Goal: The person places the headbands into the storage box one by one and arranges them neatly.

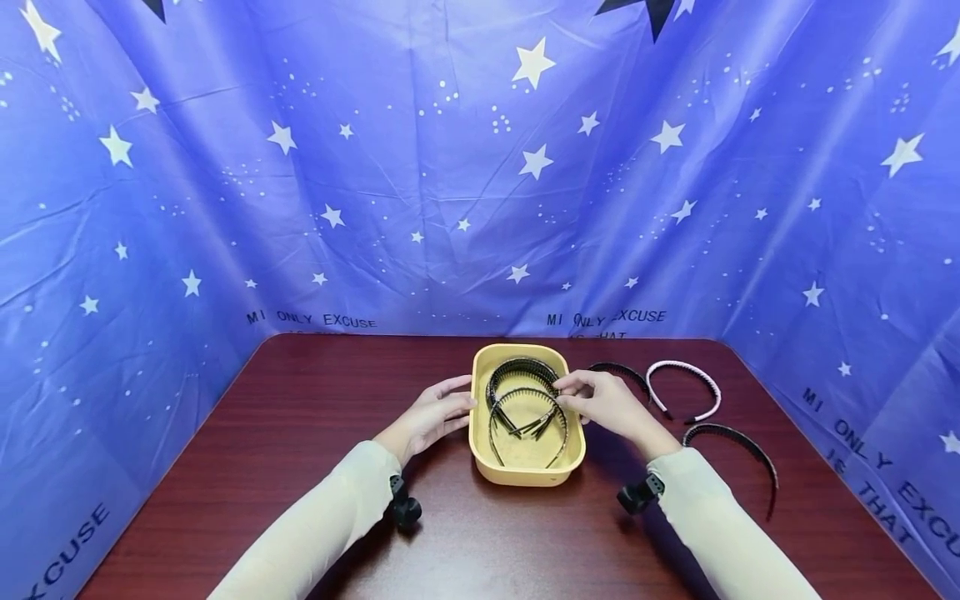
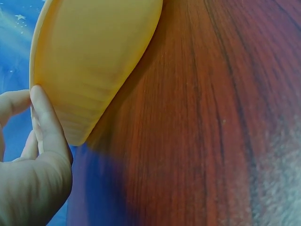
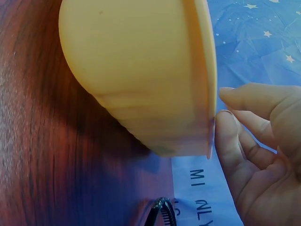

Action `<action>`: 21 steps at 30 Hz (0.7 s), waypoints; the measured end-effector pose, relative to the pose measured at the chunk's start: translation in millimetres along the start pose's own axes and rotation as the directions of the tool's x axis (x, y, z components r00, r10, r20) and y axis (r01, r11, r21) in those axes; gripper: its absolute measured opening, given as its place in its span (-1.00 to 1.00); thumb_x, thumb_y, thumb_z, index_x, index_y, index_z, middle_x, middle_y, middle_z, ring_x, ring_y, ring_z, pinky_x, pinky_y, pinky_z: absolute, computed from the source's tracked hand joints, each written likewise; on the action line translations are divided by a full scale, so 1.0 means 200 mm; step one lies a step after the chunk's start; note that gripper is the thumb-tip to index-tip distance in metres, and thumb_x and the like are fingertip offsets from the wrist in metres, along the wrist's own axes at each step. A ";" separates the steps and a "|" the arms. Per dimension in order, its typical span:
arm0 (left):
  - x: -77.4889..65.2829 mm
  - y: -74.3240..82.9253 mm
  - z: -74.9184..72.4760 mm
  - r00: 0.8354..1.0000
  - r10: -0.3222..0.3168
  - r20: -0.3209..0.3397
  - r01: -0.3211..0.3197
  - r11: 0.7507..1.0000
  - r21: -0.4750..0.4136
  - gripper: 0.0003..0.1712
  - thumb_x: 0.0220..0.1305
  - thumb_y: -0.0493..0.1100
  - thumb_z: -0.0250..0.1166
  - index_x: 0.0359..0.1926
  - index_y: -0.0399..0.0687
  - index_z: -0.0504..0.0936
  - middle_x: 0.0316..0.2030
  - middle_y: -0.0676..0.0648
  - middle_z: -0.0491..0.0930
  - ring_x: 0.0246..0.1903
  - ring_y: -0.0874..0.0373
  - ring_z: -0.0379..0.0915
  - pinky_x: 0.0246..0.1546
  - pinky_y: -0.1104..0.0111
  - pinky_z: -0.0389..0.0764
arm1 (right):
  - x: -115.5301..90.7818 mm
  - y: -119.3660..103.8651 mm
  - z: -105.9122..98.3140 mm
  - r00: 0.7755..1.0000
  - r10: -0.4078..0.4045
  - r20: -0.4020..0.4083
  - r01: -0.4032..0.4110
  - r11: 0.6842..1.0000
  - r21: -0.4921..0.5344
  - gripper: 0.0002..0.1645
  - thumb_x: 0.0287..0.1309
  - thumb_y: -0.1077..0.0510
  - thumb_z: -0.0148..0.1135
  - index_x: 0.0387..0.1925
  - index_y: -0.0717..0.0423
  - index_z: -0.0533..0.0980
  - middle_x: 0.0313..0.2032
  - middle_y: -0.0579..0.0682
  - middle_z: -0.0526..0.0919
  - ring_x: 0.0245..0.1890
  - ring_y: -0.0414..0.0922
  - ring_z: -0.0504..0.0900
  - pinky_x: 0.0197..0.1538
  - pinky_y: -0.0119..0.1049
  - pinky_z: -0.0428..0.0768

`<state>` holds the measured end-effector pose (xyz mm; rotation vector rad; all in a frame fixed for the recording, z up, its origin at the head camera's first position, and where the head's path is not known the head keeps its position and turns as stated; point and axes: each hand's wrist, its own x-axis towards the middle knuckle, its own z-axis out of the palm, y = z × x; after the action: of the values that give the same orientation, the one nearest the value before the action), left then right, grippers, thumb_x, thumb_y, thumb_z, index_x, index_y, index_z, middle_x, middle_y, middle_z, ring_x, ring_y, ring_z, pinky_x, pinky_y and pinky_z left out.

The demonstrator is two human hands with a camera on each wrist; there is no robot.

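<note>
A yellow plastic basin (image 1: 527, 477) stands on the table, with several black toothed headbands (image 1: 517, 369) lying overlapped inside it. One thin dark headband (image 1: 495, 442) lies nearest the basin's front. My left hand (image 1: 433, 417) touches the basin's left side, fingers fairly straight; in the left wrist view its thumb (image 2: 44, 110) lies against the rim. Over the right rim reaches my right hand (image 1: 607, 404), its fingertips close to the headbands. In the right wrist view a small gap shows between right thumb (image 3: 226, 134) and forefinger (image 3: 249, 96), and no held thing is visible.
Right of the basin on the dark red wooden table (image 1: 337, 392) lie a white headband (image 1: 693, 365), a black headband (image 1: 738, 439) and another black one (image 1: 618, 367), partly behind the right hand. A blue star-patterned cloth (image 1: 450, 208) hangs around the table.
</note>
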<state>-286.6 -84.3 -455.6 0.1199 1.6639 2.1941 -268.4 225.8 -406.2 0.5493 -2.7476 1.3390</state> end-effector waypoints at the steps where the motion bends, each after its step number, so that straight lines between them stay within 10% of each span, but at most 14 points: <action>1: 0.00 0.00 0.00 1.000 0.000 0.000 0.000 1.000 0.001 -0.28 0.29 -0.36 0.28 0.45 -0.15 0.29 0.18 -0.35 0.50 0.00 0.01 0.57 0.03 0.28 0.64 | 0.00 0.00 -0.01 1.000 -0.004 -0.001 0.004 1.000 -0.005 -0.69 0.16 0.26 0.37 -0.04 0.26 0.65 -0.34 -0.02 0.69 -0.51 -0.13 0.62 -0.45 -0.10 0.71; 10: 0.00 0.00 0.00 1.000 -0.007 -0.013 0.007 1.000 -0.004 -0.28 0.28 -0.37 0.29 0.45 -0.15 0.30 0.19 -0.35 0.50 -0.03 0.05 0.59 -0.01 0.31 0.66 | -0.04 0.03 -0.08 0.999 -0.023 -0.030 0.022 0.999 -0.026 -0.72 0.18 0.23 0.40 -0.05 0.20 0.67 -0.36 -0.03 0.68 -0.42 0.19 0.65 -0.52 -0.23 0.68; 21: 0.00 0.00 0.01 1.000 -0.001 -0.009 0.001 1.000 -0.004 -0.27 0.28 -0.38 0.28 0.45 -0.16 0.30 0.20 -0.37 0.48 0.00 -0.01 0.58 0.03 0.28 0.65 | -0.10 0.09 -0.20 0.999 0.020 -0.050 -0.023 0.998 -0.051 -0.67 0.22 0.18 0.38 -0.01 0.24 0.63 -0.34 0.01 0.69 -0.51 0.06 0.65 -0.47 -0.27 0.67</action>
<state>-286.1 -83.6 -454.7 0.1082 1.6632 2.2001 -259.7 272.7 -399.5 0.4782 -2.7472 1.2635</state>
